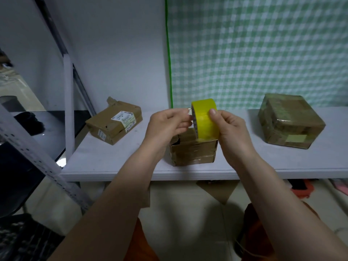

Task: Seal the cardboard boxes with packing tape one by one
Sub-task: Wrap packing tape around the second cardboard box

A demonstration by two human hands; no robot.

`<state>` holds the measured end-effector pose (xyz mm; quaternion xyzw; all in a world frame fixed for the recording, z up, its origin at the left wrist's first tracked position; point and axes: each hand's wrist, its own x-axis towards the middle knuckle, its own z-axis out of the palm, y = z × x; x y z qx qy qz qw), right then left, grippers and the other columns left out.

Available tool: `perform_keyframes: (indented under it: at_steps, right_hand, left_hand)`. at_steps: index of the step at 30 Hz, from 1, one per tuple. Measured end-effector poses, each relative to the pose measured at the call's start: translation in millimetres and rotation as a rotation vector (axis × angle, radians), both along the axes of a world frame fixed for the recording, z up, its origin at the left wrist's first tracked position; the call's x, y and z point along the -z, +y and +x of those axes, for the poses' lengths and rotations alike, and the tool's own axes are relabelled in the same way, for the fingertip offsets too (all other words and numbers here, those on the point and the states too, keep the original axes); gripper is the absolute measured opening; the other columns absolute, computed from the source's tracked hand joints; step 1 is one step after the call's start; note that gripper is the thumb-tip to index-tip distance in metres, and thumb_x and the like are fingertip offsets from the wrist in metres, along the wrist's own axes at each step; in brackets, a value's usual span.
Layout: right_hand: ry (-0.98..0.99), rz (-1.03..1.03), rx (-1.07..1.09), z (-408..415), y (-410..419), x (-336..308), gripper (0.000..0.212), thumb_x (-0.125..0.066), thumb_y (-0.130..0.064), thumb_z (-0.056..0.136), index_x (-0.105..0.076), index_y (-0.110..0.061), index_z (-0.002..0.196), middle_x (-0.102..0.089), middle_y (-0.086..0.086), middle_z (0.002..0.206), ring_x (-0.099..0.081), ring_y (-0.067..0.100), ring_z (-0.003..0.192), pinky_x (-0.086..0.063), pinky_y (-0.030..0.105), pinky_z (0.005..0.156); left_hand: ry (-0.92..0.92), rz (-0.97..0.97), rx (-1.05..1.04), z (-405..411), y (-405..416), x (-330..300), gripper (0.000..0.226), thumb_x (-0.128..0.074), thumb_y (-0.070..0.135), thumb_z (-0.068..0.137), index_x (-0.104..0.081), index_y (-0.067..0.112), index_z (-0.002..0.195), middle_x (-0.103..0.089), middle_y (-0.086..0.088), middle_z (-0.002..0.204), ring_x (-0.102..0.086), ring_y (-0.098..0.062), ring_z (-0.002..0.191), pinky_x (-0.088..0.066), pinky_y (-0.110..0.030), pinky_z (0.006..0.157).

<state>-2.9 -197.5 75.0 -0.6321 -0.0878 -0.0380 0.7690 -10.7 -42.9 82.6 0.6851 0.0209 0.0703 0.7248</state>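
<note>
A yellow roll of packing tape [204, 117] is held upright above a small cardboard box [194, 151] at the middle of the white table [116, 161]. My right hand [228, 127] grips the roll, thumb on its outer face. My left hand [169, 122] has its fingers curled at the roll's left edge, pinching there; whether a tape end is lifted I cannot tell. The small box has a torn top corner on its left. A flat box with shipping labels [114, 122] lies at the left. A tape-wrapped box [290, 121] stands at the right.
A grey perforated metal rack [37, 159] slants across the left. A green checked cloth [254, 49] hangs behind the table. A cardboard piece [218, 191] lies on the floor under the table edge. A dark surface [52, 127] sits left of the table.
</note>
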Motion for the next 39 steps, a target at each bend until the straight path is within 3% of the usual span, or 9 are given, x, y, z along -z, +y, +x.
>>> perform_keyframes:
  at_steps: [3, 6, 10, 15, 18, 22, 30, 35, 39]
  right_hand:
    - [-0.078, -0.048, 0.008, -7, 9, 5, 0.019, -0.057, -0.021, 0.093, -0.069, -0.012, 0.08, -0.064, 0.004, 0.073, -0.057, 0.013, 0.069, -0.047, 0.024, 0.061]
    - [-0.111, -0.064, 0.013, -11, 11, 9, 0.021, -0.053, -0.021, 0.095, -0.068, -0.015, 0.082, -0.065, -0.003, 0.071, -0.057, 0.01, 0.069, -0.046, 0.023, 0.062]
    - [-0.137, -0.094, 0.005, -12, 9, 10, 0.022, -0.05, -0.02, 0.097, -0.067, -0.015, 0.085, -0.063, -0.002, 0.074, -0.056, 0.01, 0.071, -0.046, 0.023, 0.065]
    - [-0.166, -0.139, 0.011, -12, 8, 11, 0.018, -0.051, -0.017, 0.096, -0.066, -0.012, 0.087, -0.063, -0.003, 0.076, -0.055, 0.008, 0.071, -0.045, 0.021, 0.065]
    - [-0.24, -0.189, -0.017, -12, 6, 10, 0.016, -0.051, -0.012, 0.096, -0.065, -0.009, 0.089, -0.064, -0.002, 0.077, -0.056, 0.005, 0.07, -0.045, 0.017, 0.064]
    - [-0.294, -0.271, -0.063, -13, 4, 13, 0.017, -0.052, -0.01, 0.095, -0.066, -0.001, 0.094, -0.066, 0.012, 0.082, -0.057, 0.01, 0.074, -0.046, 0.022, 0.067]
    - [-0.294, -0.243, -0.093, -11, -1, 16, 0.015, -0.053, -0.006, 0.094, -0.067, -0.008, 0.096, -0.067, 0.002, 0.084, -0.059, 0.006, 0.075, -0.048, 0.018, 0.07]
    - [-0.309, -0.263, -0.127, -10, 1, 17, 0.013, -0.055, -0.003, 0.092, -0.066, -0.009, 0.094, -0.067, -0.003, 0.082, -0.06, 0.0, 0.074, -0.047, 0.014, 0.069]
    - [-0.236, -0.174, -0.13, -9, -1, 20, 0.013, -0.055, -0.003, 0.092, -0.067, -0.008, 0.094, -0.068, -0.002, 0.081, -0.061, 0.004, 0.073, -0.049, 0.017, 0.069]
  left_hand:
    - [0.059, -0.083, 0.068, -1, -14, -1, 0.02, -0.077, 0.03, 0.077, -0.076, 0.011, 0.084, -0.075, -0.01, 0.086, -0.073, -0.023, 0.083, -0.058, -0.032, 0.075]
    - [0.081, -0.176, 0.031, -2, -21, -2, 0.011, -0.082, 0.021, 0.07, -0.076, 0.011, 0.07, -0.074, -0.014, 0.083, -0.072, -0.026, 0.079, -0.058, -0.035, 0.073]
    - [0.085, -0.241, 0.096, -2, -17, -2, 0.004, -0.075, 0.01, 0.078, -0.075, 0.008, 0.082, -0.075, -0.011, 0.084, -0.072, -0.02, 0.079, -0.058, -0.028, 0.068]
    - [0.064, -0.163, 0.152, -1, -11, -5, 0.007, -0.065, 0.008, 0.087, -0.072, 0.006, 0.089, -0.075, -0.009, 0.087, -0.072, -0.018, 0.083, -0.057, -0.027, 0.072]
    - [0.076, -0.183, 0.125, -2, -13, -4, 0.008, -0.064, 0.009, 0.089, -0.072, 0.006, 0.085, -0.074, -0.01, 0.085, -0.071, -0.019, 0.083, -0.058, -0.033, 0.076]
    - [0.127, -0.213, 0.06, -2, -14, -3, 0.013, -0.07, 0.017, 0.085, -0.071, 0.004, 0.086, -0.073, -0.015, 0.086, -0.071, -0.023, 0.079, -0.059, -0.038, 0.077]
    - [0.132, -0.311, 0.207, -3, -5, -2, 0.017, -0.064, 0.003, 0.084, -0.067, -0.005, 0.1, -0.072, -0.017, 0.098, -0.07, -0.025, 0.092, -0.058, -0.032, 0.075]
    - [0.144, -0.249, 0.13, -3, -9, -1, 0.022, -0.072, 0.004, 0.078, -0.069, -0.002, 0.099, -0.073, -0.017, 0.097, -0.071, -0.022, 0.085, -0.058, -0.029, 0.069]
    - [0.135, -0.249, 0.195, -2, -5, -2, 0.013, -0.062, -0.001, 0.086, -0.067, -0.003, 0.098, -0.072, -0.015, 0.093, -0.07, -0.021, 0.085, -0.059, -0.03, 0.074]
